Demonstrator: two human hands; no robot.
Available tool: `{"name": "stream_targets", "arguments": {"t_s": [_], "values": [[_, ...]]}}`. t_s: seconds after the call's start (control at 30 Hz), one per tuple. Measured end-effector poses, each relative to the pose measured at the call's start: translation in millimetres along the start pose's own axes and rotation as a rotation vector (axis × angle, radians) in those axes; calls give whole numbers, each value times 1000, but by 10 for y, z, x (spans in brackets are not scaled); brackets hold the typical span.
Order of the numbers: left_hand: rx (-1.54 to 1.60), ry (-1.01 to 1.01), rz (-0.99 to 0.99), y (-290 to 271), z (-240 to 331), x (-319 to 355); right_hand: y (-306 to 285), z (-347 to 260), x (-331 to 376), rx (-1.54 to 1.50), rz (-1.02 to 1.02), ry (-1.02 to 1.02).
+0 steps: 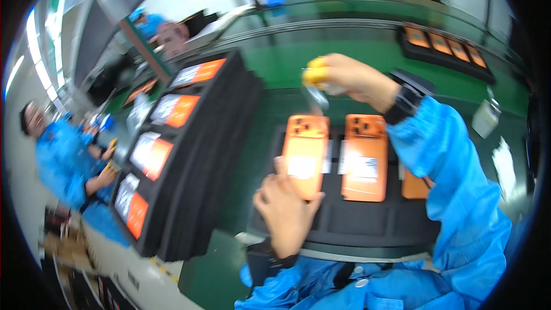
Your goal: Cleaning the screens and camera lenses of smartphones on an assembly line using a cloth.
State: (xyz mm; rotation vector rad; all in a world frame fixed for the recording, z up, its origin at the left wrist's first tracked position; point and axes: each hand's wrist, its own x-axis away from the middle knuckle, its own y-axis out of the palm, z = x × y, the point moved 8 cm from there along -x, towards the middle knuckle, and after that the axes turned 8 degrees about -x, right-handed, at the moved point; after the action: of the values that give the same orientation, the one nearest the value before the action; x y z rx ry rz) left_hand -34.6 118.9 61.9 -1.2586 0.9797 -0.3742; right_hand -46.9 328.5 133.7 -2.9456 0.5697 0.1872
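My left hand (284, 209) has its fingers along the left edge and its thumb at the bottom edge of an orange phone (307, 149), gripping its lower corner. The phone's back faces up, with a camera block at the top and a white label below. Above it, my raised right hand (344, 77), with yellow covers on its fingertips, pinches a thin, clear, curved strip (318, 102), blurred by motion. A second orange phone (365, 161) rests beside the first in the black foam tray (356, 224). My right sleeve partly hides a third phone (413, 185).
A tall stack of black foam trays (198, 189) stands at left, with orange phones in the top one. Another phone tray (447, 57) sits at far right. A small bottle (487, 117) and white paper (504, 166) lie at right. A co-worker in blue (66, 158) works at far left.
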Motion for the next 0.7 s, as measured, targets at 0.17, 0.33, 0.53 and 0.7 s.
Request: {"name": "stream_targets", "arguments": {"t_s": [0.17, 0.33, 0.53, 0.7], "values": [[46, 48, 39, 31, 101, -36, -197, -192, 50, 66, 80, 18], [50, 40, -16, 117, 134, -4, -420, -211, 179, 34, 226, -12], [38, 22, -3, 76, 96, 10, -624, -280, 219, 0, 285, -81], [32, -11, -53, 112, 61, 0, -685, -491, 266, -18, 345, -183]]}}
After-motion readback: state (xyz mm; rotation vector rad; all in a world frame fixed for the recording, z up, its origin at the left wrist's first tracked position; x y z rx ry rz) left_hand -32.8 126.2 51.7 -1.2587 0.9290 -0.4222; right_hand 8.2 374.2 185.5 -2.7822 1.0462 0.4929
